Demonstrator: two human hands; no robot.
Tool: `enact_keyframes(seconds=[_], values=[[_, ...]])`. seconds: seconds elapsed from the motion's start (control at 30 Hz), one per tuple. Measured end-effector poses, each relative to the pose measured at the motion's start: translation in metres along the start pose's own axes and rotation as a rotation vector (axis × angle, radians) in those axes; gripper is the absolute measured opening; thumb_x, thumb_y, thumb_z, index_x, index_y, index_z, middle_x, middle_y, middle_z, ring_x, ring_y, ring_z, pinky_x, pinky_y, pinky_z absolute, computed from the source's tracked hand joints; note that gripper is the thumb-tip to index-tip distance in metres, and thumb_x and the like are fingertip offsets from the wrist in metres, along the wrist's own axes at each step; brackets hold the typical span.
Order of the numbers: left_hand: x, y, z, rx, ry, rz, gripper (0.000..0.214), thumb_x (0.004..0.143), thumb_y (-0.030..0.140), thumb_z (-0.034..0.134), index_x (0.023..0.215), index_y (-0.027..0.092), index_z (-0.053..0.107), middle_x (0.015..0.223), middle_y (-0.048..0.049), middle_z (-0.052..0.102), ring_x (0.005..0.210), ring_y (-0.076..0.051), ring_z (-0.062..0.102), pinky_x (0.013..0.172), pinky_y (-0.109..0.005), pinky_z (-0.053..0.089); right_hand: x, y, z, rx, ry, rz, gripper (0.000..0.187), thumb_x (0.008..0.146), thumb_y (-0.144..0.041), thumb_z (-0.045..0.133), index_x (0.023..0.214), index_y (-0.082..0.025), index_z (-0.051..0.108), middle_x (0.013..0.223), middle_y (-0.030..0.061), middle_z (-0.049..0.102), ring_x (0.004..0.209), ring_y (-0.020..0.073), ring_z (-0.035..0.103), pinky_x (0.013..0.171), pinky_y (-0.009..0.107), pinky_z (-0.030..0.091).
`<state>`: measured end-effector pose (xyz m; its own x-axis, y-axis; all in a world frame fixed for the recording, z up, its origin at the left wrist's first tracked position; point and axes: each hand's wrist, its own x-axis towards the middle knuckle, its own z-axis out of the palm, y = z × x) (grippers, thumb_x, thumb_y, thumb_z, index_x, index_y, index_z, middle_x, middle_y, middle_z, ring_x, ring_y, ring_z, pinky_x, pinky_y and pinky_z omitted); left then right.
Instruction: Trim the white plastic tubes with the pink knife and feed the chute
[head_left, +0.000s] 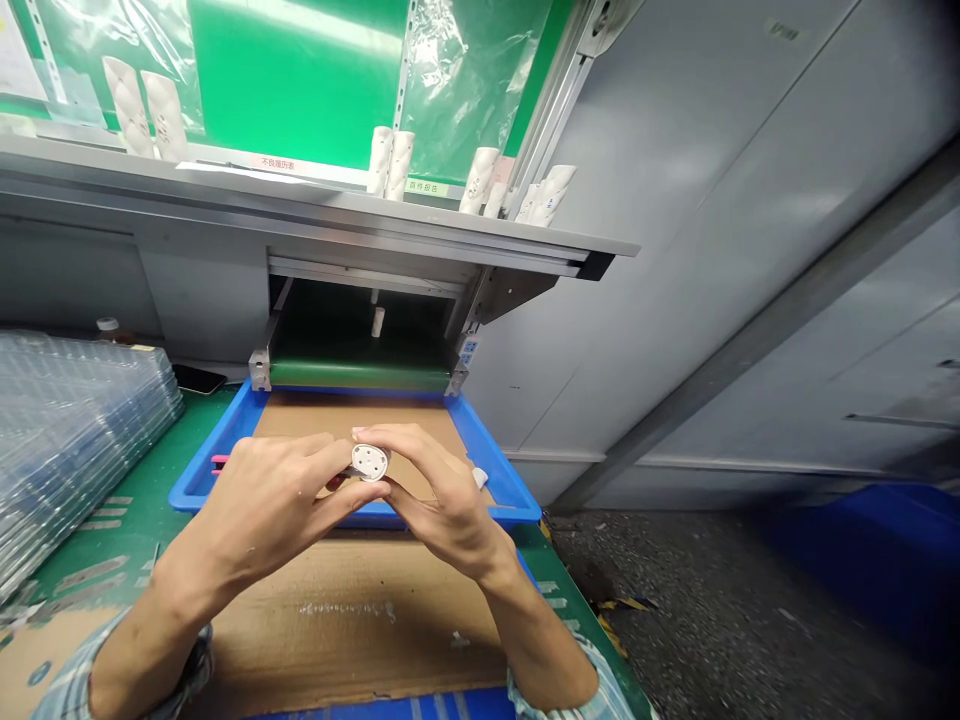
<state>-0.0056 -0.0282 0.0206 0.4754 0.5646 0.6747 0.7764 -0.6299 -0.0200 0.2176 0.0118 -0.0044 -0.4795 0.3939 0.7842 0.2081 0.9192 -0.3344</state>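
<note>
A small white plastic part (370, 462) is held up with its round end toward me; several small holes show in that end. My right hand (442, 500) pinches it between thumb and fingers. My left hand (270, 490) is closed just left of it, its fingertips at the part's edge. Out of the left fist, on its far side, stick two pink-red handle ends (218, 464). A bit of red and a metal tip show near the part. They look like one red-handled hand tool, mostly hidden by the hand.
A blue tray (499, 470) lined with cardboard stands under the end of a green conveyor belt (360, 372), where another white piece (378, 321) lies. Clear plastic trays (75, 440) are stacked at left beside a phone (199, 379). White twisted parts (478, 180) stand on the shelf above.
</note>
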Motion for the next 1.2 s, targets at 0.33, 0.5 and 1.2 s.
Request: enact_keyframes(seconds=[0.33, 0.5, 1.2], values=[[0.003, 0.006, 0.005, -0.011, 0.161, -0.030, 0.044, 0.116, 0.054, 0.047, 0.092, 0.021, 0.064, 0.074, 0.0030, 0.071, 0.055, -0.012, 0.060, 0.056, -0.028, 0.038, -0.006, 0.003, 0.013, 0.210, 0.070, 0.070, 0.043, 0.103, -0.016, 0.075, 0.140, -0.023, 0.056, 0.131, 0.0104, 0.078, 0.119, 0.0208, 0.079, 0.104, 0.035, 0.067], [0.006, 0.006, -0.001, -0.099, 0.199, 0.012, 0.029, 0.119, 0.033, 0.044, 0.115, 0.017, 0.068, 0.089, -0.0020, 0.070, 0.077, -0.015, 0.065, 0.073, -0.026, 0.048, -0.002, 0.007, 0.013, 0.263, 0.182, 0.090, 0.033, 0.102, -0.023, 0.080, 0.132, -0.026, 0.067, 0.128, 0.0090, 0.075, 0.119, 0.0229, 0.076, 0.104, 0.040, 0.066], [-0.002, -0.002, 0.001, -0.240, 0.172, -0.017, 0.029, 0.115, 0.027, 0.056, 0.141, 0.027, 0.070, 0.114, -0.0049, 0.077, 0.099, -0.015, 0.075, 0.093, -0.025, 0.059, 0.000, 0.006, 0.010, 0.125, 0.250, 0.009, 0.037, 0.101, -0.011, 0.077, 0.133, -0.026, 0.064, 0.124, 0.0074, 0.076, 0.118, 0.0213, 0.075, 0.105, 0.037, 0.064]])
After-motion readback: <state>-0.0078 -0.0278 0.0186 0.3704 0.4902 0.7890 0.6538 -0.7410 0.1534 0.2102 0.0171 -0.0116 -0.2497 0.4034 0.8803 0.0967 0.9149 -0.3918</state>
